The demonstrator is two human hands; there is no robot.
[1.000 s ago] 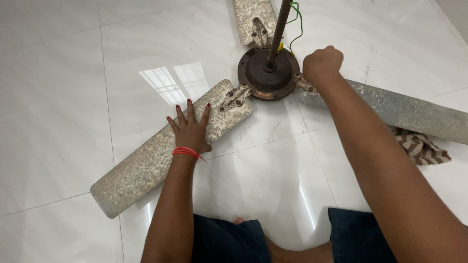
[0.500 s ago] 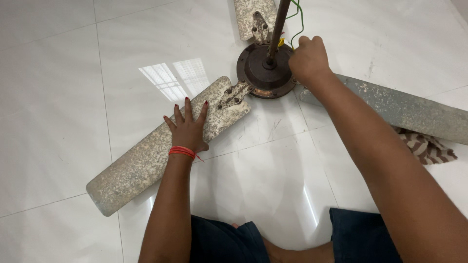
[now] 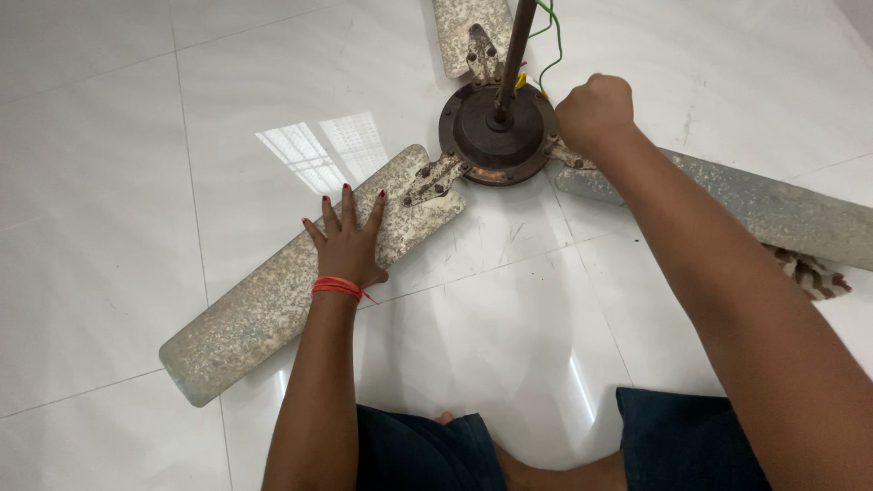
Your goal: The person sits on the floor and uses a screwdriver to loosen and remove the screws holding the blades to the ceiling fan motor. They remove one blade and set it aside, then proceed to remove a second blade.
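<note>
Old ceiling fan [image 3: 498, 136] lies on the white tiled floor [image 3: 109, 182], hands well apart — left hand [image 3: 350, 241] pressed flat, fingers spread, on the mottled near-left blade [image 3: 264, 309], just short of its bolted bracket [image 3: 435, 177]. Right hand [image 3: 596, 114] curled into a fist at the right edge of the rusty motor hub, over the root of the right blade [image 3: 773, 205] — whether it grips anything, cannot tell. Third blade [image 3: 468, 32] and the downrod [image 3: 514, 50] lie beyond both hands.

rusty ceiling fan [image 3: 498, 136], speckled blades, flat on floor
</note>
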